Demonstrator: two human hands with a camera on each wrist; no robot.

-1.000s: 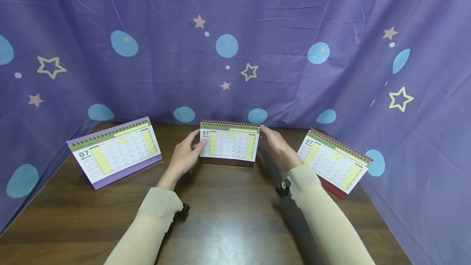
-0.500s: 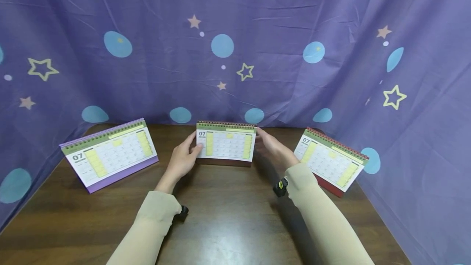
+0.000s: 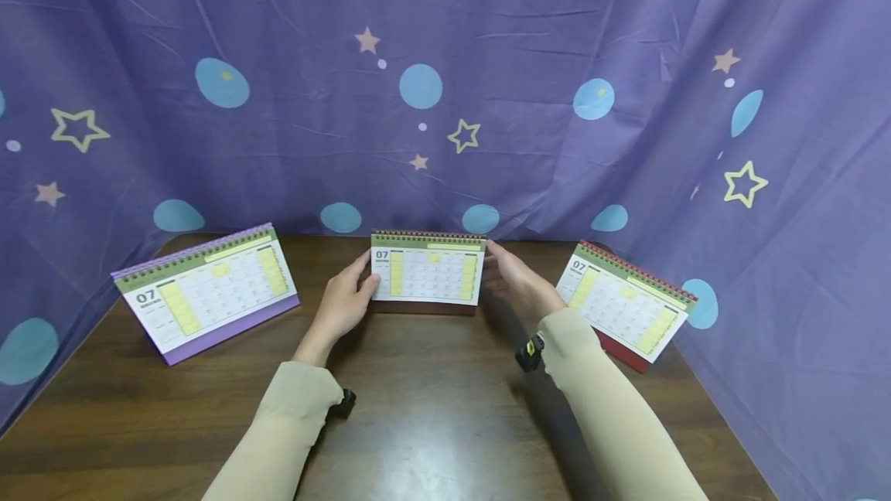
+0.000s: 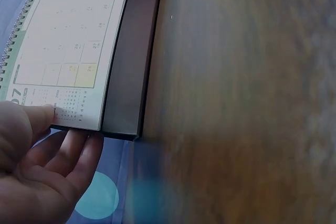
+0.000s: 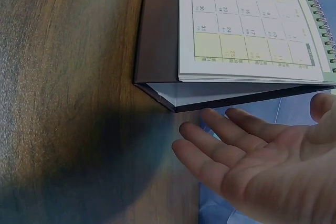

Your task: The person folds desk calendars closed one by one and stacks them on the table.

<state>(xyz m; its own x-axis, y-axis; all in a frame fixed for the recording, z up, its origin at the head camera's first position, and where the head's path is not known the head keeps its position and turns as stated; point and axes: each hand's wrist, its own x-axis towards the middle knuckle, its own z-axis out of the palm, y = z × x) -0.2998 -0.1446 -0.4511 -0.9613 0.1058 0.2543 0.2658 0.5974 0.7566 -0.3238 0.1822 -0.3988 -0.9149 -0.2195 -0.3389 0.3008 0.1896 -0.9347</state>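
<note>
A brown desk calendar (image 3: 428, 273), page marked 07, stands upright like a tent at the middle back of the table. My left hand (image 3: 344, 296) holds its left end. In the left wrist view the thumb (image 4: 39, 116) presses on the page while the other fingers sit at the side edge, their tips partly hidden. Beside the calendar's right end is my right hand (image 3: 518, 281), fingers extended and loosely spread. In the right wrist view its palm (image 5: 278, 166) faces the calendar's open side and grips nothing; whether a fingertip touches the edge, I cannot tell.
A purple desk calendar (image 3: 209, 292) stands angled at the left, and a red one (image 3: 626, 304) angled at the right, partly behind the right sleeve (image 3: 592, 362). The wooden table (image 3: 418, 408) ends at a purple curtain (image 3: 445, 184) with stars and blue dots.
The whole head view has shifted slightly, so everything appears a little further left. More of the right hand's fingers show beside the brown calendar. The calendars stay where they stood.
</note>
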